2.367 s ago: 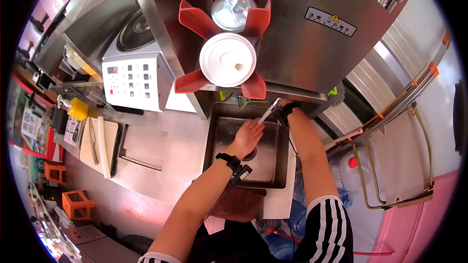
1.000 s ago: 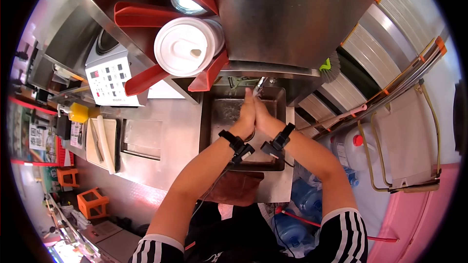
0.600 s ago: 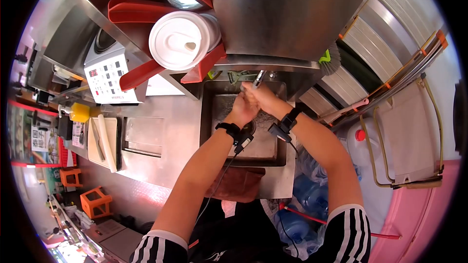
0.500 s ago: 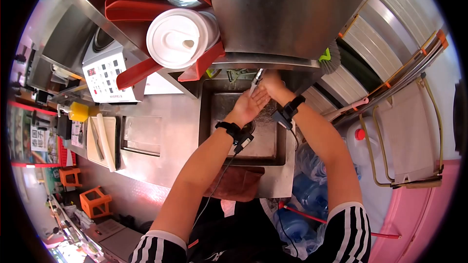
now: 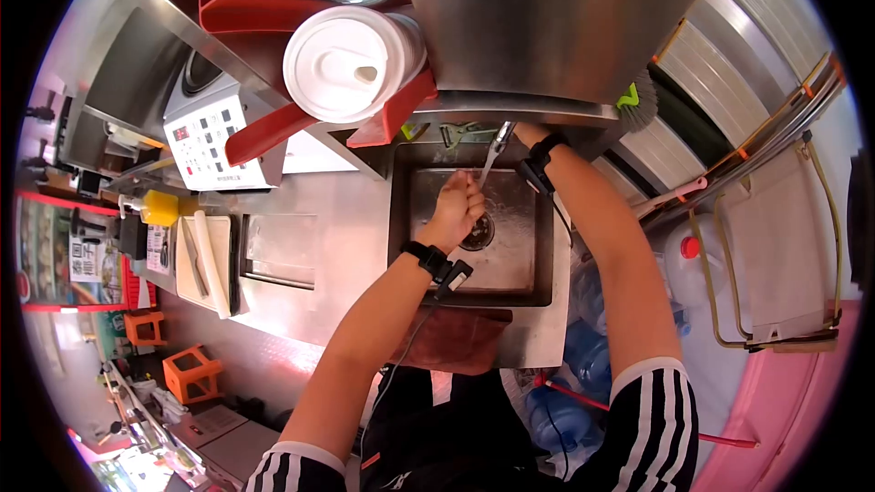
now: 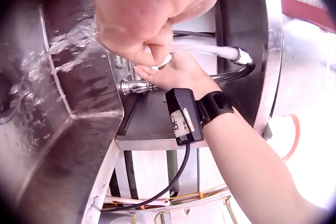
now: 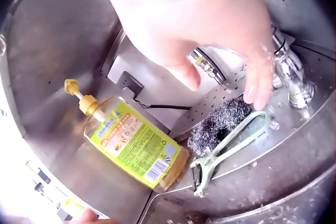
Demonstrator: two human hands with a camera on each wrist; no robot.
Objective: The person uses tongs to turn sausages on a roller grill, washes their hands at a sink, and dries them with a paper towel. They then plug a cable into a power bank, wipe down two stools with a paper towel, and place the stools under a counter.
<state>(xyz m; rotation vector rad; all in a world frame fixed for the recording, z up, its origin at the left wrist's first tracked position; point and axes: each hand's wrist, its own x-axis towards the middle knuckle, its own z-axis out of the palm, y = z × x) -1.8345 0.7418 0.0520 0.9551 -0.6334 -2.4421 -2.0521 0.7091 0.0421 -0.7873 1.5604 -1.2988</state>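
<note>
My left hand (image 5: 458, 210) hovers in the steel sink (image 5: 544, 264), fingers curled into the palm, wet, with nothing visible in it. A stream of water (image 5: 488, 167) falls right beside it from the silver faucet (image 5: 503, 134). At the back of the basin, my right hand (image 7: 210, 14) reaches in by the tap, partly hidden under the steel cabinet in the head view. Its thumb and fingers hang loosely spread in the right wrist view, fingertips close to the faucet base (image 7: 299, 90). Below them lie a green peeler (image 7: 231, 148) and a steel wool scrubber (image 7: 218, 124).
A yellow dish soap bottle (image 7: 134, 142) stands in the corner behind the sink. White lidded cups (image 5: 335, 64) in a red rack jut out above. Left on the counter lies a cutting board (image 5: 202, 260) with a knife and a rolling pin. A brown cloth (image 5: 460, 342) hangs at the front edge.
The hands, rubbing together under the water before, have come apart. My right hand has gone back toward the tap; my left has turned from palm up to curled fingers.
</note>
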